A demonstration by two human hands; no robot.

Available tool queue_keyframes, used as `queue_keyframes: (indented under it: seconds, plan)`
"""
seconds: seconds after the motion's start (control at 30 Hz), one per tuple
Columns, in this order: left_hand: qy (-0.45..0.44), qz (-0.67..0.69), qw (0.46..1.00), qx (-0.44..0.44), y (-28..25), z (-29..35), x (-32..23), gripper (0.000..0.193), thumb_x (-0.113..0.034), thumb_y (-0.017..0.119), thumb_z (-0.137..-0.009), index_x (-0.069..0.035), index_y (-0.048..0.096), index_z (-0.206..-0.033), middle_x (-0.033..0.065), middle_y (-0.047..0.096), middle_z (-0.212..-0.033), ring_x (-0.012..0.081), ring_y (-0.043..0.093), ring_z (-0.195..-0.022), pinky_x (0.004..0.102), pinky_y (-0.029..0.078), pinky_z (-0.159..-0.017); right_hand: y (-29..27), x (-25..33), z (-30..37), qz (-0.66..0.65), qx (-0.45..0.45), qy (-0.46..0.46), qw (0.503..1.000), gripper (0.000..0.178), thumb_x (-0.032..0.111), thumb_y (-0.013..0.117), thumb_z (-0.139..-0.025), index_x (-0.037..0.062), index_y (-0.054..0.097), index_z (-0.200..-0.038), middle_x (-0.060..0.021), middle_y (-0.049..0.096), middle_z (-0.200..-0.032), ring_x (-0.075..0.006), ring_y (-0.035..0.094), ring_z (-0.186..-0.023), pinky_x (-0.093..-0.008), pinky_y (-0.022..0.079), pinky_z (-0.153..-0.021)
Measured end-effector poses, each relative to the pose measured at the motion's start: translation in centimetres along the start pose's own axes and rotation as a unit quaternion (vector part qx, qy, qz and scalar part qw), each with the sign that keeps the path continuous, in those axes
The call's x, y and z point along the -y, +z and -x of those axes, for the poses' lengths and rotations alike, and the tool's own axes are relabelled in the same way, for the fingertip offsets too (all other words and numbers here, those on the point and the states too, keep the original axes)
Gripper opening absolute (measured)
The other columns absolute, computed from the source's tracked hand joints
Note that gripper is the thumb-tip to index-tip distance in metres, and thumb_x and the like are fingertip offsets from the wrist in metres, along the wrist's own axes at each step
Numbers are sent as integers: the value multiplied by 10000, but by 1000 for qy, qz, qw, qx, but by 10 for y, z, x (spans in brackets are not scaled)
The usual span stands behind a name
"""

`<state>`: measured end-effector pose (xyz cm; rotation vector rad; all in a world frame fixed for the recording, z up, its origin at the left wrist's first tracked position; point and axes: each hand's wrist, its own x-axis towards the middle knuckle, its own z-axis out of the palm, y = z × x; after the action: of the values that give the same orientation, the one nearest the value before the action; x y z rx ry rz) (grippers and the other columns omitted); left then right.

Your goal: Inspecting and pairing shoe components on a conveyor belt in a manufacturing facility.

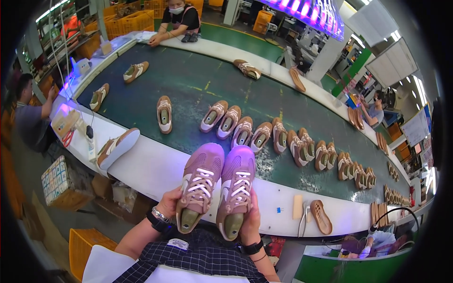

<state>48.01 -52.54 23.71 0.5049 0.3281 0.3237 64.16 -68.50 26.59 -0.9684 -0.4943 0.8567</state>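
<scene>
Side by side in front of me, toes pointing away, I hold a pair of tan-brown sneakers with white laces and olive insoles. My left hand (169, 203) grips the left sneaker (198, 186) by its outer side near the heel. Around the outer side of the right sneaker (237, 186) my right hand (252, 218) is closed. Purple light tints both toes. The pair is held above the near white ledge (269, 191), and its inner sides nearly touch. Beyond the toes, similar sneakers (242, 132) stand on the dark green belt (188, 94).
On the ledge to the right are pincers (302, 220), a tan block (297, 206) and a brown sole (321, 217). Leftward, a sneaker lies on its side (118, 147) near red-handled scissors (68, 138). Co-workers sit at the far edge (178, 19), left (33, 115) and right (376, 111).
</scene>
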Motion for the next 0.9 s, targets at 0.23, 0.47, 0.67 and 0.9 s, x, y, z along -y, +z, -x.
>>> queue_keyframes:
  seconds: [0.23, 0.47, 0.67, 0.9]
  plan:
    - [-48, 74, 996, -23, 20, -6, -4, 581, -332, 510, -781, 45, 470, -1221, 196, 571, -1156, 299, 574, -1044, 403, 444, -945, -19, -14, -22, -330, 78, 218, 915, 585, 269, 579, -807, -13, 400, -1288, -161, 513, -1235, -308, 497, -1146, -431, 378, -1004]
    - [102, 144, 981, -78, 14, -28, -12, 449, -250, 509, -845, -30, 467, -1234, 134, 569, -1169, 263, 558, -1072, 407, 438, -952, -24, 22, -53, -289, 5, 152, 945, 616, 169, 633, -714, -39, 433, -1258, -183, 539, -1212, -340, 509, -1136, -443, 387, -1006]
    - [178, 129, 963, -153, 12, -21, -11, 452, -185, 594, -801, -81, 469, -1224, 72, 559, -1182, 238, 521, -1115, 414, 430, -957, -33, 24, -62, -285, -106, 114, 946, 466, 151, 601, -821, 83, 465, -1261, -105, 524, -1254, -303, 480, -1183, -534, 400, -975]
    - [176, 114, 951, -229, 14, -21, 3, 500, -243, 616, -800, -99, 445, -1247, 66, 533, -1205, 230, 513, -1122, 395, 446, -944, -28, 0, -49, -247, -158, 140, 946, 410, 206, 576, -854, 80, 481, -1233, -93, 520, -1245, -284, 508, -1136, -489, 446, -926]
